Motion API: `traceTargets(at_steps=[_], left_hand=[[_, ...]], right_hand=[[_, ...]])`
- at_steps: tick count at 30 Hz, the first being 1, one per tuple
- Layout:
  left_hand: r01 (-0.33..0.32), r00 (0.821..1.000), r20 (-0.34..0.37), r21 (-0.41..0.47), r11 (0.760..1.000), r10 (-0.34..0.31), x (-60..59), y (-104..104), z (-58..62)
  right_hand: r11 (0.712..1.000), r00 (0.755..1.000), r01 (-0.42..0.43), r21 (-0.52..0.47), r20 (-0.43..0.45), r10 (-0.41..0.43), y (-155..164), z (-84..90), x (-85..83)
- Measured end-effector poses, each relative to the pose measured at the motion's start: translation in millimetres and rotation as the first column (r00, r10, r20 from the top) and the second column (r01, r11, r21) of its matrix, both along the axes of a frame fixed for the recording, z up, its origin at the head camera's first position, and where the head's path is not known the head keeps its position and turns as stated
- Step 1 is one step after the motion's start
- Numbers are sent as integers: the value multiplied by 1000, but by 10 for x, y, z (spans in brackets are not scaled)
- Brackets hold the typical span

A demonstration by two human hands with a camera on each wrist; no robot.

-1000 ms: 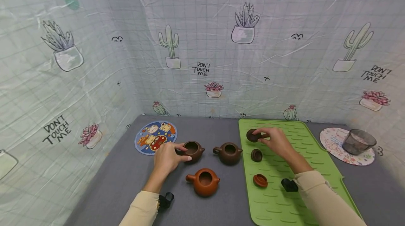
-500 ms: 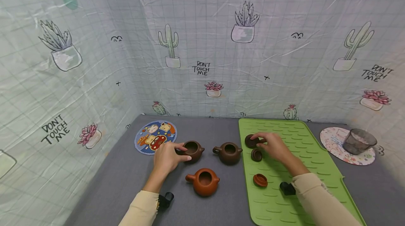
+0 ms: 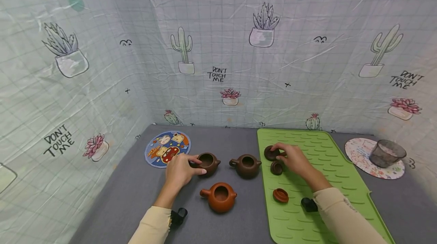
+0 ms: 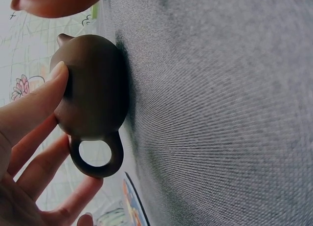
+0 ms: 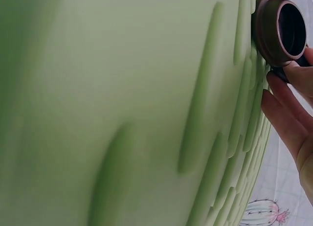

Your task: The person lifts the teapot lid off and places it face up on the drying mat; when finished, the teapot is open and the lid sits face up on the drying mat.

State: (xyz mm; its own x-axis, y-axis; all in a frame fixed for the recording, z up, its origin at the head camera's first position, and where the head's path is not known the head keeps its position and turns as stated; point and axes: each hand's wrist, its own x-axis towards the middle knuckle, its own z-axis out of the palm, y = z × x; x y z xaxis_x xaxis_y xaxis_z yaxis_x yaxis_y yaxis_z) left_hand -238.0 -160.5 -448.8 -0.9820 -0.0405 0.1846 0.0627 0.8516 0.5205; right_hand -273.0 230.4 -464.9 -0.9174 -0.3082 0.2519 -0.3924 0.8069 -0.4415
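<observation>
In the head view my left hand (image 3: pixel 179 170) holds a dark brown teapot (image 3: pixel 212 163) by its body, thumb and fingers at its sides. The left wrist view shows the thumb on the teapot's flank (image 4: pixel 95 89) and its ring handle (image 4: pixel 116 157) pointing toward the palm. My right hand (image 3: pixel 296 162) pinches a dark teapot lid (image 3: pixel 269 154) at the green mat's far left. A second brown lid (image 3: pixel 277 167) lies upturned just nearer, and in the right wrist view this lid (image 5: pixel 272 33) partly hides the pinched one. Lidless, another brown teapot (image 3: pixel 248 168) stands between my hands.
An orange-brown teapot (image 3: pixel 225 203) stands nearer on the grey table, and its matching lid (image 3: pixel 281 195) lies on the green mat (image 3: pixel 300 225). A round blue mat (image 3: pixel 157 156) is at left. On a pale round mat (image 3: pixel 356 151) at right stands a smoky cup (image 3: pixel 384 155).
My right hand has brought the dark lid a little nearer and down toward the mat, beside the second brown lid. The left hand stays on its teapot.
</observation>
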Motion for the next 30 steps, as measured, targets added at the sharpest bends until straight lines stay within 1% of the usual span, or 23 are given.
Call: traceTargets(at_steps=[7, 16, 24, 30], left_hand=[[1, 1000, 6, -6, 1000, -1, -13, 6, -2], [4, 1000, 12, 7, 1000, -5, -21, -1, -5], [11, 1000, 11, 2, 1000, -11, -12, 2, -4], [3, 1000, 22, 4, 1000, -3, -12, -9, 22]], right_hand=[[1000, 1000, 22, 16, 2, -22, -11, -3, -9], [999, 999, 32, 36, -31, -31, -42, -14, -5], [996, 997, 70, 57, -44, -68, -58, -55, 24], [992, 994, 110, 59, -29, -109, -92, -38, 36]])
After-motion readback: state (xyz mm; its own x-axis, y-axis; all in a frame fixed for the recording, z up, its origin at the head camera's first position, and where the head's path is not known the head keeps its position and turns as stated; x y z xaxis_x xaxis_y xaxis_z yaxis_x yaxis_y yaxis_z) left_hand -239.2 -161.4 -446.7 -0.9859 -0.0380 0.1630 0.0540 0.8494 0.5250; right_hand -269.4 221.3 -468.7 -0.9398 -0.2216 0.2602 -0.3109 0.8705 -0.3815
